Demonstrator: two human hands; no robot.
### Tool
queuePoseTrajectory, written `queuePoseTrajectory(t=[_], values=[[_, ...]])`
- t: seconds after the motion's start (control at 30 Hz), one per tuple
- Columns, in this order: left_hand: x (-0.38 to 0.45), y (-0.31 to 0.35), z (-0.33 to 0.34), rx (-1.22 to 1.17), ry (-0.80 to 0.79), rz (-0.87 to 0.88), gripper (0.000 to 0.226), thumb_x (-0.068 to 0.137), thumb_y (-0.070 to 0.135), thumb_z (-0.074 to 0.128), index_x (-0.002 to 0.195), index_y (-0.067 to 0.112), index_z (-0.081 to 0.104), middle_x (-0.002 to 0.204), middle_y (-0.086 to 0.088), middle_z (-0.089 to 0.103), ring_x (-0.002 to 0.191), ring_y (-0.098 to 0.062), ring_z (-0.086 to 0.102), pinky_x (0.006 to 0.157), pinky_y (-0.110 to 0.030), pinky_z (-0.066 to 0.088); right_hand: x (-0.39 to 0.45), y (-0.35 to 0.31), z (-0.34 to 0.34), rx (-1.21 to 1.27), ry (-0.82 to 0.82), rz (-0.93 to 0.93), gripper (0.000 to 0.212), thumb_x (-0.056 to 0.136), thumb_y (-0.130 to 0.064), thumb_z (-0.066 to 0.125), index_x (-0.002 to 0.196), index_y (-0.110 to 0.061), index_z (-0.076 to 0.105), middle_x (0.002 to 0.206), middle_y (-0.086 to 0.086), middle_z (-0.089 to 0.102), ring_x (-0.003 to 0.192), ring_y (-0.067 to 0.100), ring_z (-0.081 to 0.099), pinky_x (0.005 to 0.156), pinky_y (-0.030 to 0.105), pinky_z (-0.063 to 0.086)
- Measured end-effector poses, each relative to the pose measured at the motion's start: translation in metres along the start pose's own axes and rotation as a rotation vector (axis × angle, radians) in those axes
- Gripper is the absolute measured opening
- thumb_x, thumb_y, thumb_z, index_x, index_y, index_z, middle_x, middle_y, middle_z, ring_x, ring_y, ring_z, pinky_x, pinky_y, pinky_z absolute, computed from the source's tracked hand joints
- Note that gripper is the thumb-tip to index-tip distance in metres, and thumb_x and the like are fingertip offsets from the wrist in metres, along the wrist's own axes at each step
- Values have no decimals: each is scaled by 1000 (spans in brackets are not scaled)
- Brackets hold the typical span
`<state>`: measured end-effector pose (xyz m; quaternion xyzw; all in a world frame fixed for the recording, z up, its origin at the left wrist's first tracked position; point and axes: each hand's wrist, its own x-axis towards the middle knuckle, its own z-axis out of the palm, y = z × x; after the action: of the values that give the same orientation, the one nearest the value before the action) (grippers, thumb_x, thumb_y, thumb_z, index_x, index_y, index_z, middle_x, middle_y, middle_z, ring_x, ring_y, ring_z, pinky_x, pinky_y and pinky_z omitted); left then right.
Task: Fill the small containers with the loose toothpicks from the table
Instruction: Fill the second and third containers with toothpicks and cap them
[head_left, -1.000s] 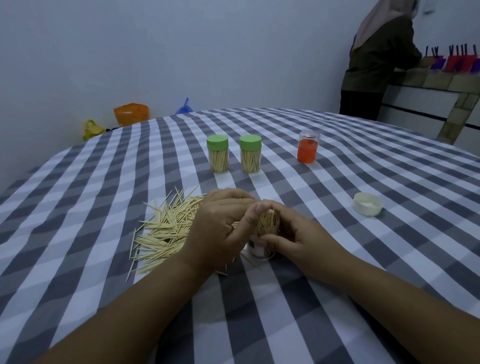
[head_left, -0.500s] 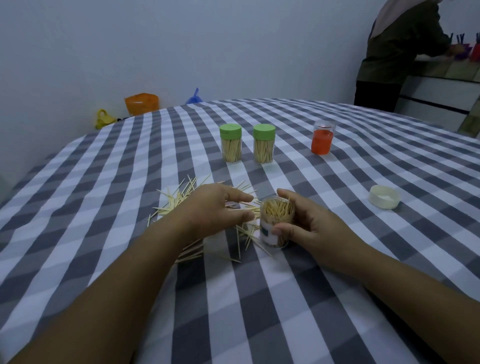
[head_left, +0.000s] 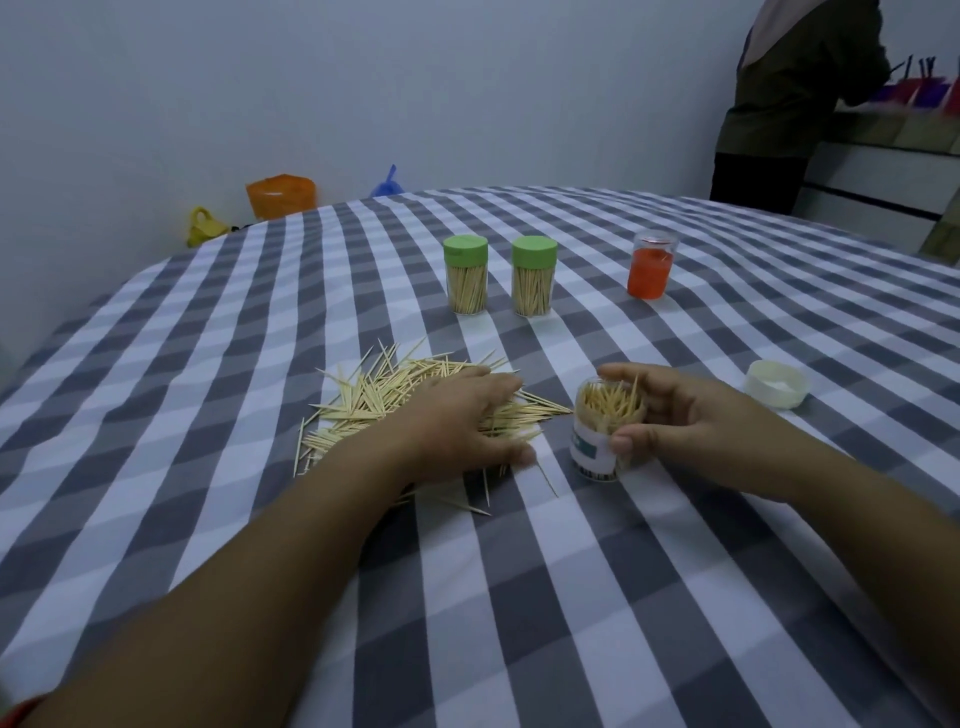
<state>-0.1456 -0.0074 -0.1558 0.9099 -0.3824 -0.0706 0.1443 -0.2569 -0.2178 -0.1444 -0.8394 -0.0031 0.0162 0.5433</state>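
Two bare forearms reach in from the near edge over a grey-and-white checked tablecloth. Left hand lies palm down on the near right part of the toothpick pile, fingers spread and fairly straight over the sticks; whether any are pinched beneath it cannot be told. A few stray toothpicks lie on the cloth just in front of that hand. Right hand grasps the open jar, thumb on its near side and fingers curled round the far side. This jar stands just right of the pile, tilted slightly, already packed with upright toothpicks and bearing a white label with a teal mark. Its mouth is uncovered. A white lid rests upside down on the cloth to the right of the right hand, apart from it.

Further back stand two green-capped jars, side by side and close together, both full of toothpicks. To their right, well apart, is a clear jar with orange contents. Beyond the table's far edge, against the wall, sit an orange container, a yellow object and a blue bag. At far right a person in dark clothing stands at a counter.
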Motion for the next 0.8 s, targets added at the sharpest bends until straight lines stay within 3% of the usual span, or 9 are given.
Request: queuePoseTrajectory(t=[0.2, 0.3, 0.47, 0.67, 0.8], values=[[15, -3, 9, 114, 4, 63, 65, 94, 49, 46, 150, 26, 23, 157, 5, 22, 146, -10, 11, 118, -34, 12, 1, 2, 2, 3, 3, -10, 68, 62, -22, 69, 124, -35, 45, 103, -13, 69, 97, 1, 66, 73, 15, 53], [19, -2, 13, 127, -15, 78, 58, 97, 46, 42, 149, 26, 25, 156, 7, 25, 146, -10, 11, 117, -35, 9, 1, 3, 6, 5, 15, -23, 66, 71, -12, 70, 128, -31, 44, 104, -12, 69, 95, 0, 66, 72, 14, 52], [15, 2, 6, 17, 6, 60, 54, 94, 37, 53, 144, 22, 40, 142, 4, 43, 130, -14, 39, 104, -24, 28, 2, 1, 10, -17, 18, -25, 65, 79, -7, 68, 131, -33, 42, 103, -17, 66, 93, -6, 65, 70, 10, 50], [6, 1, -4, -24, -32, -24, 64, 89, 29, 64, 145, 31, 35, 146, 3, 43, 130, -16, 42, 109, -31, 33, -1, -2, 12, -35, 15, -24, 66, 81, -7, 68, 137, -28, 39, 107, -21, 61, 93, -13, 62, 71, 7, 48], [3, 1, -6, -18, -32, -91, 74, 87, 36, 65, 149, 30, 24, 145, -1, 45, 130, -20, 43, 107, -32, 34, -1, -4, 14, -44, 10, -18, 69, 81, -8, 67, 140, -27, 37, 106, -24, 58, 91, -16, 60, 70, 6, 47]])
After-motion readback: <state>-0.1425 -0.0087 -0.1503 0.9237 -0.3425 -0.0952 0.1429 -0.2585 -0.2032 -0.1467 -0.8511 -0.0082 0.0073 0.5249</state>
